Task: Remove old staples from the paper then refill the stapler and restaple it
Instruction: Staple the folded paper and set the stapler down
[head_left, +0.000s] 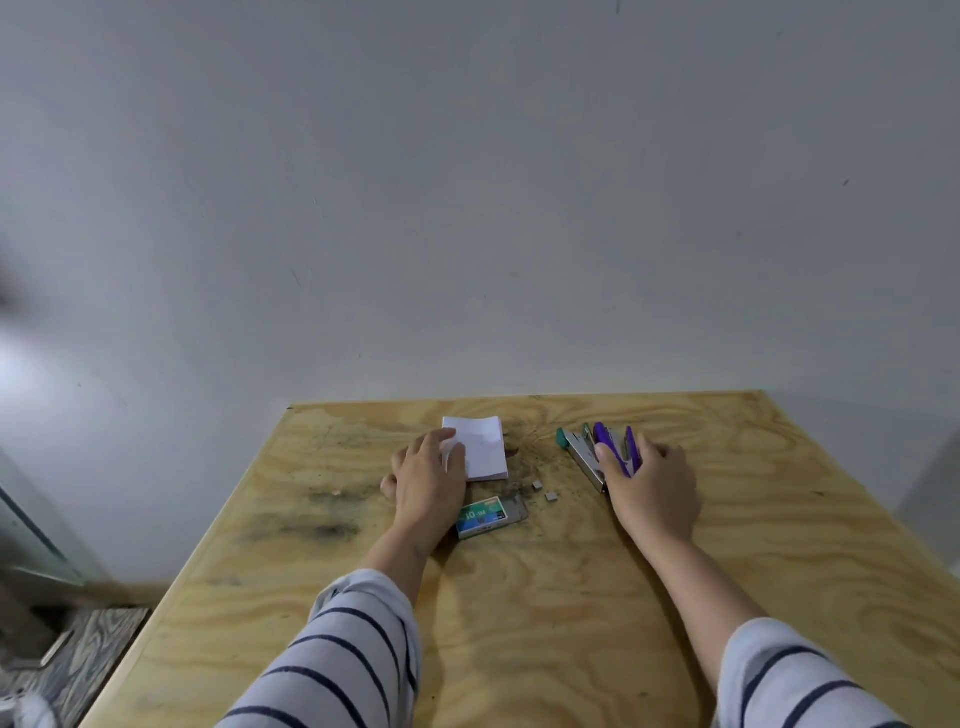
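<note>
A small white stack of paper (483, 447) lies near the far edge of the plywood table (545, 597). My left hand (428, 478) rests on the stack's left side, thumb and fingers gripping its edge. To the right lie a green-and-metal stapler (579, 452) and a purple stapler (613, 449) side by side. My right hand (649, 483) closes on the purple one, thumb on its near side and fingers over the far side. A green staple box (483, 516), its tray slid partly out, sits just in front of the paper. Two small staple strips (544, 490) lie beside the box.
A white wall rises right behind the table's far edge. Dark smudges mark the wood on the left and around the paper. The table's left edge drops to a patterned floor (78, 665).
</note>
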